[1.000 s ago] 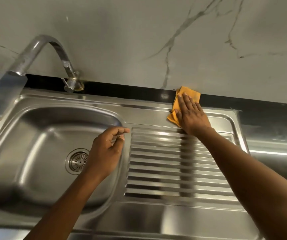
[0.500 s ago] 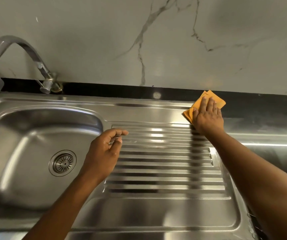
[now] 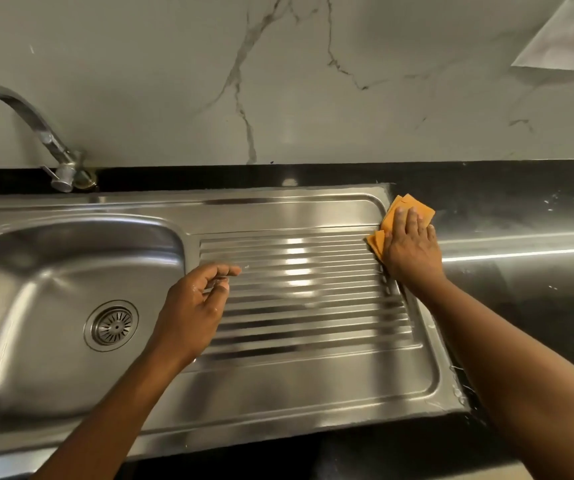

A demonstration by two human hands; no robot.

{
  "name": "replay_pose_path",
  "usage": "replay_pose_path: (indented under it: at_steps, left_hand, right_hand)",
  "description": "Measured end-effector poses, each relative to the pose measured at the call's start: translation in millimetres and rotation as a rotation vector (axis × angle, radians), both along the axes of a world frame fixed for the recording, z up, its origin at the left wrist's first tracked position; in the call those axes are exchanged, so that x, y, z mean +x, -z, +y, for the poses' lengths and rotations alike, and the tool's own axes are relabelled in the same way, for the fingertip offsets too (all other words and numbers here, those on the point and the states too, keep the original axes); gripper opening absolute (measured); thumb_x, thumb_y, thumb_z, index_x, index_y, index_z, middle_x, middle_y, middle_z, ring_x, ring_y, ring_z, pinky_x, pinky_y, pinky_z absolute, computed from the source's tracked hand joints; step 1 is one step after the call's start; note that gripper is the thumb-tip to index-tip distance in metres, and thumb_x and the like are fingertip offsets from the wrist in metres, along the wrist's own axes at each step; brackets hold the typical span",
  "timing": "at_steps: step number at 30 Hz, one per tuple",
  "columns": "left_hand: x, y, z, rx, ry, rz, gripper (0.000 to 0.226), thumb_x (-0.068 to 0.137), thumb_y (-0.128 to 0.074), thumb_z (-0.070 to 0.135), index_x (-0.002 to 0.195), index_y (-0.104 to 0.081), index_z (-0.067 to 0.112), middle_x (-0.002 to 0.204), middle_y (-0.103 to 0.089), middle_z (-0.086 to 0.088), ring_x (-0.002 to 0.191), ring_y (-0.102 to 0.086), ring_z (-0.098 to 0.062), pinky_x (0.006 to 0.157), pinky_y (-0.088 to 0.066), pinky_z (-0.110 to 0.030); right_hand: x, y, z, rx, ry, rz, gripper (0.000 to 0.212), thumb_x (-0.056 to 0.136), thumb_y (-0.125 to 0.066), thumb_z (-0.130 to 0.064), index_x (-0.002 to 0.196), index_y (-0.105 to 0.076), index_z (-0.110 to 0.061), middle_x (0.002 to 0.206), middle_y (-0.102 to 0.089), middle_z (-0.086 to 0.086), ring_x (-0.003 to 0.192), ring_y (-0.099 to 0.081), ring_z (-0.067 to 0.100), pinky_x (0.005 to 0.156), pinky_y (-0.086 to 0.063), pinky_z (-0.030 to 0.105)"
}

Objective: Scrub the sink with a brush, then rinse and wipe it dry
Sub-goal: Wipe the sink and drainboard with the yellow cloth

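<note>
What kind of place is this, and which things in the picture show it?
Most likely a home kitchen. It has a stainless steel sink with a ribbed drainboard, a curved tap behind it, and a dark countertop below a marble-look wall.

Two hands (image 3: 192, 306) (image 3: 413, 251), one cloth (image 3: 415, 203), one sink (image 3: 278, 386), one faucet (image 3: 19, 107).

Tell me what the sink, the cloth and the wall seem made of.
The sink looks like stainless steel, brushed: grey metal with streaked bright reflections and pressed ridges. The cloth under the right hand seems a soft matte orange fabric, folded in layers; the fibre cannot be told. The wall looks like polished marble or a marble-look slab: pale, smooth, grey veins.
</note>
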State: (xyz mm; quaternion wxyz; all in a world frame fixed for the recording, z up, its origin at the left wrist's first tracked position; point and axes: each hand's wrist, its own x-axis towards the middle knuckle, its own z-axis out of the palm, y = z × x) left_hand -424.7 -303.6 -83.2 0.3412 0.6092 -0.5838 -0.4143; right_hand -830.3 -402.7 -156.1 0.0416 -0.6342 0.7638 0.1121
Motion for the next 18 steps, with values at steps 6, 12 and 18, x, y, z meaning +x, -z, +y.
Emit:
replay_pose_path:
  at_steps: [6,12,18]
  left_hand:
    - [-14,-6,20,0.010,0.057,0.011,0.029,0.104,-0.057,0.013,0.115,-0.072,0.035,0.118,-0.071,0.019,0.112,-0.064,0.002,0.093,-0.047,-0.014]
    - [-31,-15,35,0.015,0.119,0.016,0.029,0.104,-0.056,0.011,0.117,-0.073,0.031,0.117,-0.071,0.020,0.111,-0.063,0.005,0.086,-0.045,-0.003]
    - [-40,-18,52,0.016,0.161,0.037,0.029,0.104,-0.056,0.012,0.117,-0.072,0.032,0.118,-0.071,0.016,0.112,-0.065,-0.003,0.093,-0.050,-0.019]
  right_hand:
    - [1,-4,55,0.013,0.002,-0.023,0.082,0.107,-0.018,-0.057,0.163,0.013,-0.006,0.171,0.007,0.022,0.159,0.001,0.041,0.129,-0.010,0.055]
    - [-4,-3,113,-0.019,0.019,-0.063,0.072,0.110,-0.011,-0.050,0.163,0.014,-0.007,0.172,0.007,0.019,0.160,0.003,0.035,0.129,-0.008,0.052]
    - [-11,-8,179,-0.002,0.017,-0.099,0.071,0.109,-0.005,-0.051,0.162,0.021,-0.013,0.172,0.013,0.012,0.159,0.012,0.027,0.130,0.000,0.048]
